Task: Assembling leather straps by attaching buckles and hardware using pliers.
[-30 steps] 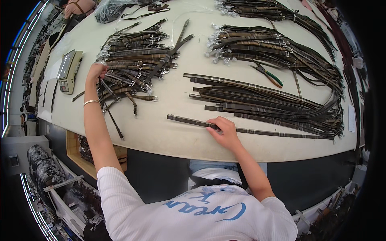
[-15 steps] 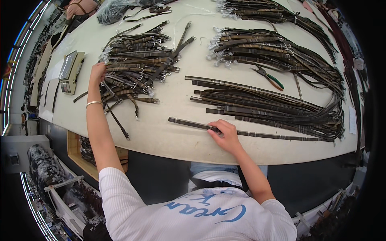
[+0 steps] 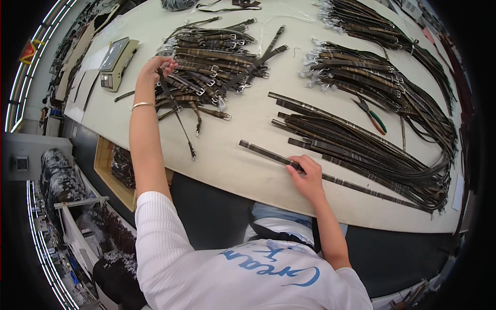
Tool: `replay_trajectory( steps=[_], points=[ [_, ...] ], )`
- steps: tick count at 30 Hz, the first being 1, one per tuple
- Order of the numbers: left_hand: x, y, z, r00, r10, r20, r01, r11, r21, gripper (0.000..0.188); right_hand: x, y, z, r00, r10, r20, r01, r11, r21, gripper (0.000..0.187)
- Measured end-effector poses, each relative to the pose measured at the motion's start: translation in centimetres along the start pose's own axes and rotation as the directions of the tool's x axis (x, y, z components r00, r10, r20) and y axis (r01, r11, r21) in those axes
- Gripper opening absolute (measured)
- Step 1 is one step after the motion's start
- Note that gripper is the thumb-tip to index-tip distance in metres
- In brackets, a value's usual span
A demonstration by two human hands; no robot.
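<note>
Plaid strap extends both sides of the right grip, which pinches it.

My workshop, as shown by: one broad tabletop, buckled straps in quantity, pliers, one weighing scale, rows of strip lights.

On the left part of the pale worktop stands a cream weighing scale, with its keypad toward the near end. On the right part lies a pair of pliers with green and orange handles. A grey bundle is at the far edge, partly out of view. Below, beside the dark floor, a wooden box contains something dark. Farther left, a black-and-white patterned roll is near a white frame.
</note>
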State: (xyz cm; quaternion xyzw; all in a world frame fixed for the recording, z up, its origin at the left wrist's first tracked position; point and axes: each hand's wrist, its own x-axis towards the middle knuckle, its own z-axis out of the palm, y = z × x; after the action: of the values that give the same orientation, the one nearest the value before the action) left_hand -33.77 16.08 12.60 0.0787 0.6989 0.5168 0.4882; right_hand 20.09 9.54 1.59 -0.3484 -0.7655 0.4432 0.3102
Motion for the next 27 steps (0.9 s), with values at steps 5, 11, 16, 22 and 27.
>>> replay_trajectory(
  steps=[5, 11, 16, 22, 27],
  points=[
    [-1.3, -0.1, 0.2, 0.998, -0.049, 0.042, 0.061, 0.926, -0.371, 0.025, 0.1, -0.2, 0.0, 1.0, -0.005, -0.009, 0.005, 1.0, -0.003, 0.016],
    [0.0, -0.9, 0.0, 0.988, 0.03, 0.152, 0.093, 0.667, -0.739, 0.032, 0.0, -0.3, 0.0, 1.0, -0.013, -0.007, 0.013, 1.0, -0.003, 0.016],
    [1.6, -1.2, -1.6, 0.943, 0.09, 0.321, 0.216, 0.569, -0.793, 0.026, 0.0, -0.2, 0.2, 0.999, -0.033, -0.014, 0.033, 0.999, 0.01, 0.016],
    [1.0, -0.5, 0.8, 0.997, -0.004, 0.081, 0.072, 0.513, -0.855, 0.017, 0.0, -0.2, 0.0, 1.0, -0.005, -0.003, 0.004, 1.0, -0.017, 0.015],
    [0.0, -0.2, 0.8, 0.995, 0.093, 0.028, -0.035, 0.612, -0.79, 0.024, 0.1, -0.1, 0.1, 1.0, -0.02, -0.019, 0.021, 1.0, 0.003, 0.015]
  ],
)
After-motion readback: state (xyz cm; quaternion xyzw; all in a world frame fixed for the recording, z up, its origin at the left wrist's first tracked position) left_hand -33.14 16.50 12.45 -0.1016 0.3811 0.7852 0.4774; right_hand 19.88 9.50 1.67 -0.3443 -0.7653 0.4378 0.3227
